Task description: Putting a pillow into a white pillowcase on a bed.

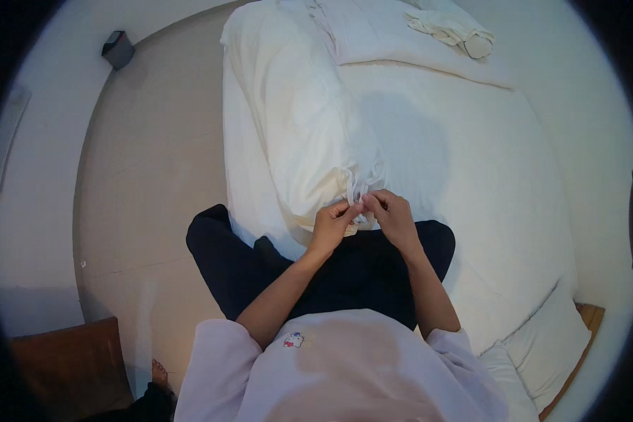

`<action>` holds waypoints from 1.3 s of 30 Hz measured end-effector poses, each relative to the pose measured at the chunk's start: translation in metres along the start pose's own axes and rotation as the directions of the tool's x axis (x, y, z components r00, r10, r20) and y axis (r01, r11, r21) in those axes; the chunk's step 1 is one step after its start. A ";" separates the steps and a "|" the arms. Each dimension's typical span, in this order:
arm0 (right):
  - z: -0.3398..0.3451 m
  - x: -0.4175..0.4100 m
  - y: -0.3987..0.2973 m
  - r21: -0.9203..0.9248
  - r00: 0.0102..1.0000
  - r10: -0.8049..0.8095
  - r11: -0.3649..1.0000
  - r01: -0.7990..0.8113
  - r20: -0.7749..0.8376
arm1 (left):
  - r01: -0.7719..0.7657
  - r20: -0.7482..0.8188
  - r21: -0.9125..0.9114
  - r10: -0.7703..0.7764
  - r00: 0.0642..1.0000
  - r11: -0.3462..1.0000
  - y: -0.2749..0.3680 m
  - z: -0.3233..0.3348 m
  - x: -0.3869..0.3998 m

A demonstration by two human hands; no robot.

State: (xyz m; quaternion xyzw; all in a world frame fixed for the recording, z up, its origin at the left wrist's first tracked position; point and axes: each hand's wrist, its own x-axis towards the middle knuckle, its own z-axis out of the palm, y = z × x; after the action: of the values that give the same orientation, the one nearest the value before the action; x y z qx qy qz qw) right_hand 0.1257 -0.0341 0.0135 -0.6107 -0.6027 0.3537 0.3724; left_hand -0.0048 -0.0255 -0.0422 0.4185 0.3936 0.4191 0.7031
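Note:
Both hands meet at the near end of a long cream-white fabric cover, stuffed and lying lengthwise on the bed. Thin white fabric ties rise from its gathered end. My left hand pinches the ties between thumb and fingers. Close beside it, my right hand also pinches the ties, its thumb tip almost against the left thumb. The fingers hide part of the ties, so I cannot tell whether they are knotted. The gathered end rests against my dark trousers.
I sit on a bed with a white sheet. White bedding and a rolled bolster lie at the far end. Pillows are at lower right. A grey bin, brown wooden furniture and another person's foot are leftward.

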 end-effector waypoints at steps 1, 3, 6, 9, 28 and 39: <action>0.000 0.003 -0.002 0.000 1.000 -0.004 1.000 0.004 0.005 | -0.003 -0.006 -0.001 0.003 1.000 1.000 -0.001 0.000 0.001; 0.000 0.009 -0.007 0.001 0.999 0.032 0.999 -0.032 0.023 | -0.123 0.011 0.166 0.123 0.992 0.978 -0.002 0.000 0.000; 0.004 0.014 0.003 0.128 0.994 0.090 0.987 -0.098 0.067 | -0.052 -0.017 0.184 0.056 0.998 0.982 -0.003 -0.001 0.001; 0.002 0.011 0.015 0.346 0.987 0.126 0.925 -0.154 0.104 | 0.026 -0.007 -0.001 -0.026 1.000 1.000 -0.008 -0.006 0.008; 0.001 0.014 0.009 0.034 0.995 0.014 0.999 -0.018 0.101 | -0.270 -0.016 0.371 0.296 0.955 0.889 0.009 0.002 -0.010; -0.006 0.007 0.003 -0.003 0.989 0.012 1.000 -0.011 0.148 | -0.233 0.034 0.304 0.234 0.972 0.924 0.005 0.001 -0.013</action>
State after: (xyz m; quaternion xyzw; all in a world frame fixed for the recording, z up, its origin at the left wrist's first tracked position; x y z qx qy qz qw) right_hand 0.1324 -0.0272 0.0135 -0.5867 -0.6256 0.3994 0.3239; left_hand -0.0094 -0.0358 -0.0342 0.5654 0.4019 0.4343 0.5746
